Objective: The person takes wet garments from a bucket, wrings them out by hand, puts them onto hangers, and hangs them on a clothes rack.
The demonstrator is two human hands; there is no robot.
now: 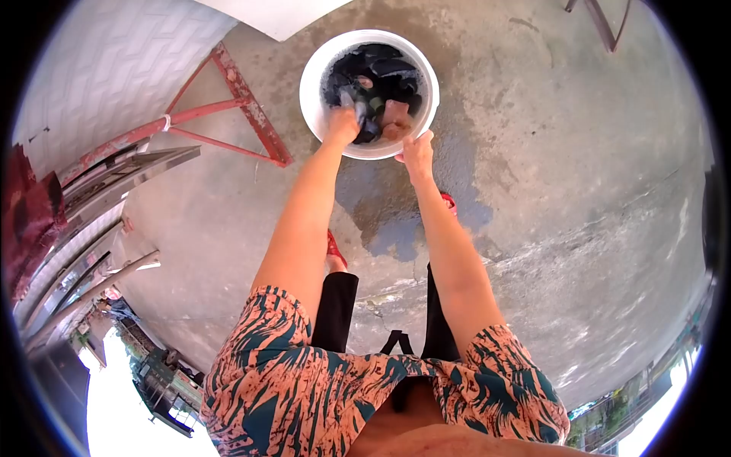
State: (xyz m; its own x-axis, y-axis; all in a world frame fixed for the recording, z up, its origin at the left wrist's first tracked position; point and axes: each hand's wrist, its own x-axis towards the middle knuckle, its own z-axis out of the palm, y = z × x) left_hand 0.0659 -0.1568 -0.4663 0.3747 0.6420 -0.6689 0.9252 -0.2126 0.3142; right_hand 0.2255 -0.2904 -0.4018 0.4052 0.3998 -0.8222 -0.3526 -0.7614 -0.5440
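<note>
A round white basin [311,95] stands on the concrete floor, holding water with dark cloth [373,57] and a pinkish piece of cloth [396,113] in it. My left hand [344,126] reaches over the near left rim into the basin, at a light grey-white cloth [347,100]; its fingertips are partly hidden by cloth and water. At the near right rim, my right hand [417,152] grips the basin's edge from outside, its fingers wrapped round the rim.
Wet patches darken the concrete floor [571,167] around the basin. A red metal frame [255,114] stands to the left, beside a white wall [114,68]. My feet in red footwear [333,247] are just below the basin. Metal legs [601,27] show at the top right.
</note>
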